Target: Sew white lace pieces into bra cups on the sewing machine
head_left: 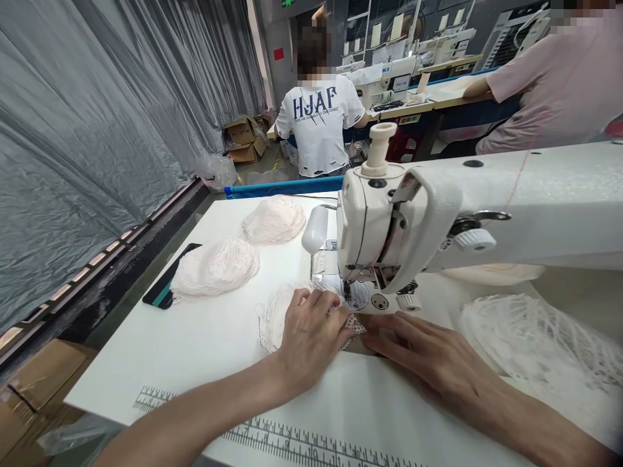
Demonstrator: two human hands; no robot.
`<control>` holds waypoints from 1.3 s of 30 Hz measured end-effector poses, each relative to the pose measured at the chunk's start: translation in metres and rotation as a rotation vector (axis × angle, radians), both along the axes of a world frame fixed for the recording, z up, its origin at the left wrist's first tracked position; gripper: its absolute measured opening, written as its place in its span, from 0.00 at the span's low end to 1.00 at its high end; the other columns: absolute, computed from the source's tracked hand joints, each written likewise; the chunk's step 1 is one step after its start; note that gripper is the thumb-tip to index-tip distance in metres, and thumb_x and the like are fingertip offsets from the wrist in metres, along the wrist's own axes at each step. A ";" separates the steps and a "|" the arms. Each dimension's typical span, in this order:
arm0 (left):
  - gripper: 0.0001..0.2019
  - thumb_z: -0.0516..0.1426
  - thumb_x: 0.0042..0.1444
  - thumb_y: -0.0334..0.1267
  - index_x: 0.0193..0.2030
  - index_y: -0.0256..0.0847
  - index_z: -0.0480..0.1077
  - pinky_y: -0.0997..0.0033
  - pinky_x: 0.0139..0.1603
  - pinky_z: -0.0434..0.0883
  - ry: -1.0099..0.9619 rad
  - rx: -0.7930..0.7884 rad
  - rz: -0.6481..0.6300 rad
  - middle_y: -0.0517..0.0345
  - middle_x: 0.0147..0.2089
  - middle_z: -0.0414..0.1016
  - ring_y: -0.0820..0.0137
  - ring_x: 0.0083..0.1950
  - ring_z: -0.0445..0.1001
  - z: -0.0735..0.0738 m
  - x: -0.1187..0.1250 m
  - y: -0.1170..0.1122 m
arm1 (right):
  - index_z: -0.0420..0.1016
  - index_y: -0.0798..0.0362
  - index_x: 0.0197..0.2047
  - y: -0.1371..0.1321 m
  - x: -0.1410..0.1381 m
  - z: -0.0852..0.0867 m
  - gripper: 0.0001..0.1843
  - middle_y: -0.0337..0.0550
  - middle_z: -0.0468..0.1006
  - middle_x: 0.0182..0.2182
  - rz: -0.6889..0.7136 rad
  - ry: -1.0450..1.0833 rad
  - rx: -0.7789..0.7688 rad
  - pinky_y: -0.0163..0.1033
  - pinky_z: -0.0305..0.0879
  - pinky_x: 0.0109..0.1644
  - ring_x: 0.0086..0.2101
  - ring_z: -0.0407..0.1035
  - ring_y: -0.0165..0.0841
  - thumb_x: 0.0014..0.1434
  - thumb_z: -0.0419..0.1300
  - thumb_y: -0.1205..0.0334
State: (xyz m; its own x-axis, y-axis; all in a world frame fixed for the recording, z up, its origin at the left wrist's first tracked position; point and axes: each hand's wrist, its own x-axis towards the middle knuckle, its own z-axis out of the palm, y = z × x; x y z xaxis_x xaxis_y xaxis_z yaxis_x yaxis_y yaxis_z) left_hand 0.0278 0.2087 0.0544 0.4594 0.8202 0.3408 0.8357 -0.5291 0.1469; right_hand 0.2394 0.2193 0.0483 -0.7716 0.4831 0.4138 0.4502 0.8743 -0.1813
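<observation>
My left hand (311, 334) lies flat, fingers stretched, pressing a white lace piece (273, 318) onto the white table (204, 350) just in front of the needle area of a white sewing machine (418, 214). My right hand (428, 353) lies flat beside it, fingers extended toward the lace edge and a tan strip under the presser foot (351, 295). The lace edge between my two hands is partly hidden by my fingers.
Two piles of pale lace pieces (214, 267) (274, 220) lie further back on the table, and a heap of white mesh (530, 337) at the right. A ruler scale (292, 441) runs along the near table edge. Two people sit at other machines behind; grey plastic sheeting hangs at left.
</observation>
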 end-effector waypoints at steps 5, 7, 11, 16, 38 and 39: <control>0.08 0.55 0.60 0.39 0.44 0.41 0.69 0.61 0.44 0.62 0.011 0.018 0.007 0.57 0.43 0.72 0.68 0.43 0.71 -0.002 0.001 -0.001 | 0.71 0.52 0.51 -0.001 -0.001 -0.001 0.19 0.50 0.76 0.48 0.015 -0.011 0.069 0.41 0.73 0.36 0.39 0.71 0.35 0.67 0.42 0.68; 0.08 0.56 0.60 0.39 0.44 0.41 0.69 0.61 0.44 0.62 0.011 0.031 0.007 0.57 0.43 0.72 0.68 0.43 0.71 -0.002 0.002 -0.001 | 0.72 0.54 0.49 -0.001 -0.001 -0.002 0.19 0.50 0.76 0.48 0.031 -0.044 0.076 0.40 0.72 0.34 0.36 0.70 0.35 0.67 0.42 0.69; 0.07 0.57 0.59 0.37 0.44 0.40 0.69 0.61 0.44 0.62 0.030 0.086 0.016 0.57 0.42 0.72 0.68 0.42 0.71 -0.005 0.004 0.000 | 0.72 0.56 0.48 -0.003 -0.001 -0.004 0.19 0.50 0.76 0.48 0.048 -0.088 0.108 0.41 0.71 0.34 0.36 0.69 0.35 0.67 0.42 0.70; 0.05 0.56 0.58 0.34 0.42 0.39 0.68 0.60 0.43 0.63 0.062 0.142 -0.016 0.57 0.41 0.73 0.67 0.41 0.72 -0.003 0.004 0.006 | 0.71 0.58 0.49 -0.003 -0.004 -0.006 0.18 0.50 0.77 0.45 0.028 -0.076 0.147 0.41 0.69 0.33 0.35 0.69 0.35 0.66 0.42 0.71; 0.04 0.52 0.63 0.36 0.42 0.39 0.65 0.57 0.56 0.59 0.014 0.081 -0.110 0.58 0.44 0.73 0.70 0.44 0.73 -0.011 -0.009 0.037 | 0.68 0.62 0.54 0.004 -0.013 -0.012 0.22 0.54 0.74 0.52 -0.052 -0.069 0.201 0.40 0.68 0.30 0.33 0.71 0.35 0.61 0.43 0.78; 0.04 0.52 0.63 0.36 0.42 0.39 0.65 0.57 0.56 0.59 0.016 0.081 -0.109 0.58 0.45 0.73 0.71 0.45 0.73 -0.010 -0.009 0.037 | 0.67 0.62 0.54 0.004 -0.013 -0.011 0.22 0.55 0.74 0.52 -0.048 -0.070 0.203 0.40 0.68 0.30 0.33 0.71 0.35 0.61 0.43 0.78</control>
State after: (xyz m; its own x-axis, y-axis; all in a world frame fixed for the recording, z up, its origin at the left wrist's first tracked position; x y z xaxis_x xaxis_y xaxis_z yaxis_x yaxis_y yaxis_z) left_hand 0.0184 0.2456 0.0441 0.5501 0.7355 0.3955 0.7747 -0.6263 0.0870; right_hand 0.2262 0.2233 0.0371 -0.7800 0.4325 0.4524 0.4977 0.8668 0.0295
